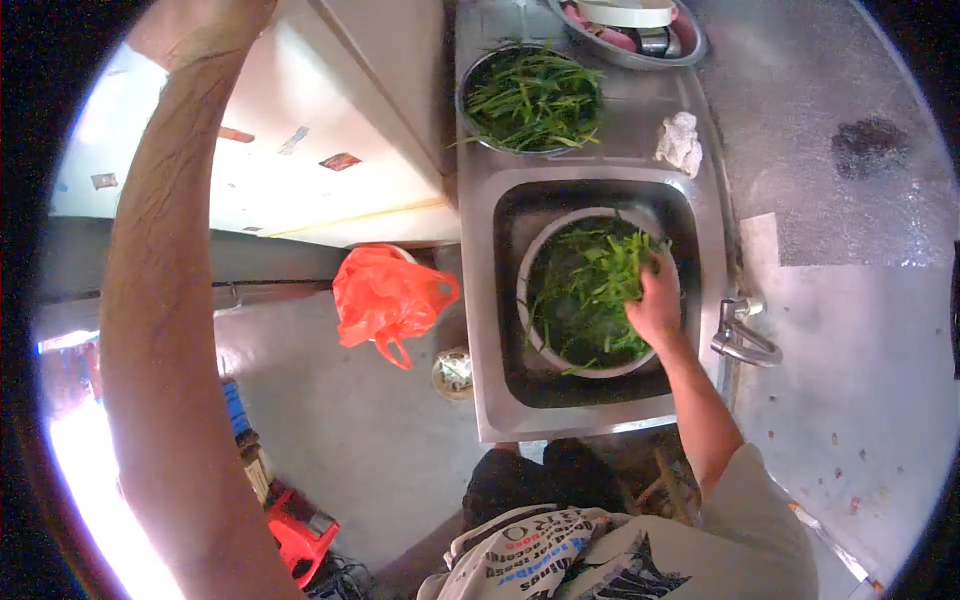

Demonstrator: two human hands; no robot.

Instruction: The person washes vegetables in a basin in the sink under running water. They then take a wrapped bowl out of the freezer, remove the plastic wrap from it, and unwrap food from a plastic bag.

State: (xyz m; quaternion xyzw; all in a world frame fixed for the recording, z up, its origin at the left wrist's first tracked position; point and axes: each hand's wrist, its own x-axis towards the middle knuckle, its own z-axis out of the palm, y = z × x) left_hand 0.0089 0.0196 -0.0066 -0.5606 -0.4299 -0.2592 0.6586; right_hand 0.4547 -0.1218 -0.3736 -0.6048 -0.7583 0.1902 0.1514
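Observation:
My right hand (657, 303) is in the round basin (533, 330), its fingers closed around a bunch of long green leafy vegetables (618, 268). More greens float in the water around it. The basin stands inside the steel sink (512, 395). My left forearm (160, 280) rises close to the camera along the left side. Only the base of my left hand (205, 30) shows at the top edge; its fingers are out of frame. Beyond the sink, a bowl of cut greens (535, 100) rests on the drainboard.
A faucet (745, 335) juts from the right side of the sink. A white crumpled cloth (680, 145) lies on the rim, and a metal basin (690, 50) stands at the back. On the left are a red plastic bag (390, 300), a small round container (453, 373) and a white cabinet (330, 120).

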